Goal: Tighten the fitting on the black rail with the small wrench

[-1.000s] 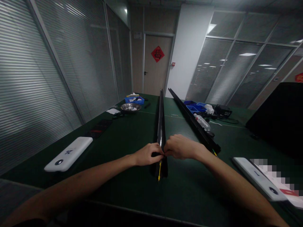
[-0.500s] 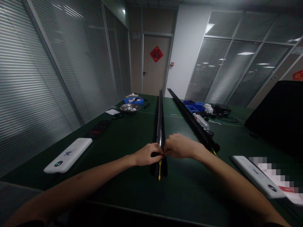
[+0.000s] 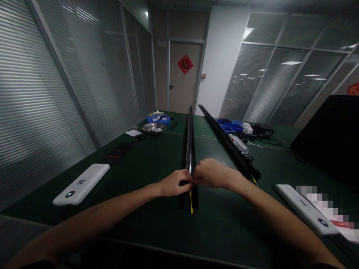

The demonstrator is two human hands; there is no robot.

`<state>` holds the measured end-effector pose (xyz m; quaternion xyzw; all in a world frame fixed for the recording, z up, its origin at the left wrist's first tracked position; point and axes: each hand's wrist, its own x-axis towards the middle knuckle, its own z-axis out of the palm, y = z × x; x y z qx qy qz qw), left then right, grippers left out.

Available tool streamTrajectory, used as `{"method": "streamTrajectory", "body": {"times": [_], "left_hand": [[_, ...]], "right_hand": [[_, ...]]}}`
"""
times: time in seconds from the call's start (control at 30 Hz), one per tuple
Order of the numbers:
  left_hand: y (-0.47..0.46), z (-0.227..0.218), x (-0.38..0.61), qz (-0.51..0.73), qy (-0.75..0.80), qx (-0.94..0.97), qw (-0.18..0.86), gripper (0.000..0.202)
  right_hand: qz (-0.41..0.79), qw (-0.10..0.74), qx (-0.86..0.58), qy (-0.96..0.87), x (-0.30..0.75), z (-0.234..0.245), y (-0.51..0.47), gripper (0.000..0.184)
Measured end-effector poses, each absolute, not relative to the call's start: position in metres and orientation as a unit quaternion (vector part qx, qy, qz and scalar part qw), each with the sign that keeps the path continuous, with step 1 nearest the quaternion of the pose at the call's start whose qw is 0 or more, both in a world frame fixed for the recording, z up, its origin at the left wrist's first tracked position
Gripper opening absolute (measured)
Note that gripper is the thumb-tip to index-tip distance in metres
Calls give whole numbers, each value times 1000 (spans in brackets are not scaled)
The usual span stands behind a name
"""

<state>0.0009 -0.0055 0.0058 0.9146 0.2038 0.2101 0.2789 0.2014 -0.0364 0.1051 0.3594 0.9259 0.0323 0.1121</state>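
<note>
A long black rail [image 3: 190, 145] lies lengthwise on the green table [image 3: 157, 160], its near end between my hands. From that end hangs a short yellow cable [image 3: 191, 203] with a small tip. My left hand [image 3: 177, 183] is at the rail's left side, thumb and fingers pinched together over the near end. My right hand [image 3: 209, 173] is curled at the right side, its fingertips meeting the left ones. What lies between the fingertips is too small and partly hidden to make out.
To the right lies a second black rail [image 3: 224, 138], beside a plastic bottle [image 3: 239, 144] and blue bins [image 3: 231, 127]. A metal bowl [image 3: 154, 128] and a blue basket [image 3: 158, 119] stand at the far left. White power banks [image 3: 82, 185] lie on both sides, a dark monitor [image 3: 331, 138] at right.
The yellow cable's free end has swung slightly to the right. Both hands stay in the same place at the rail's near end.
</note>
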Motion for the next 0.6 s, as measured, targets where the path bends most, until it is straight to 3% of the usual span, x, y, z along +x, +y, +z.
{"method": "streamTrajectory", "body": {"times": [0.6], "left_hand": [[-4, 5, 1, 207, 187, 922, 270, 20]], "right_hand": [[26, 116, 354, 928, 201, 107, -38, 21]]}}
